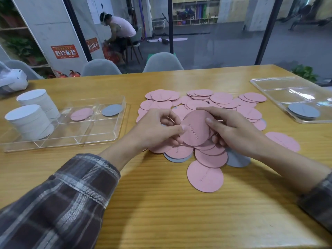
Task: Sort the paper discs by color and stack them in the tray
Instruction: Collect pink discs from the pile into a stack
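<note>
A loose heap of pink paper discs (221, 99) covers the middle of the wooden table, with a few grey discs (238, 159) showing beneath it. Both hands hold one pink disc (196, 131), perhaps a small stack, tilted above the heap. My left hand (158, 130) pinches its left edge and my right hand (231, 130) grips its right side. At the left stands a clear divided tray (115, 130) that holds one pink disc (81, 114), one grey disc (112, 110) and two tall stacks of white discs (30, 121).
A second clear tray (274, 92) at the far right holds a short stack of grey discs (303, 111). A white object (12, 81) lies at the table's left end. Grey chairs (162, 62) stand behind the table; a person (119, 33) sits beyond the glass.
</note>
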A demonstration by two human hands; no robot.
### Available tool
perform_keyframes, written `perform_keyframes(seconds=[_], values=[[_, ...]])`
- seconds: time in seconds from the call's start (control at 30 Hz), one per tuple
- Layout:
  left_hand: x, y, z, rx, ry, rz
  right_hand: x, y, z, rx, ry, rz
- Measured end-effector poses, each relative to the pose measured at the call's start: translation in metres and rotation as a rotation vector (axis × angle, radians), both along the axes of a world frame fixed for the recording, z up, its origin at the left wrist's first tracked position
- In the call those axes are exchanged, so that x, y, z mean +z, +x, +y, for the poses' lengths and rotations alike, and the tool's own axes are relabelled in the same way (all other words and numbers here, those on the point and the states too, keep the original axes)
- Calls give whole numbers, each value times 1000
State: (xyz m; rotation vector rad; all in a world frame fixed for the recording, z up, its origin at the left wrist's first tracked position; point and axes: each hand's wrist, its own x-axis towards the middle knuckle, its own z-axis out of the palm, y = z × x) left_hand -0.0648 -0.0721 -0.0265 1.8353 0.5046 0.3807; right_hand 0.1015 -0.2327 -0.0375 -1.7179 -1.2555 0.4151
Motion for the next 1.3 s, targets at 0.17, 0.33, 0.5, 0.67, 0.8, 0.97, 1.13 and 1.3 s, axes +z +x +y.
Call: perform_keyframes(seconds=[0.17,0.33,0.5,0.67,0.8,0.97,1.13,1.3], values=[[-2,5,-9,81,-136,-45,2,-2,-1,-2,-4,62],[-3,8,-17,102,-139,-46,2,-3,-1,21,6,-38],[-8,8,-20,139,232,-58,0,3,-1,-3,4,-193],[-17,8,-14,23,643,-91,8,11,-4,-149,-2,-493],[-26,11,-9,-31,718,-94,3,17,-2,-133,-173,-609],[-26,11,-4,56,766,-50,5,17,-2,-159,-154,-650],[-19,9,-5,41,764,-68,7,16,-2,-188,-94,-618],[-13,8,-4,73,655,-86,11,12,-3,-225,-38,-451]])
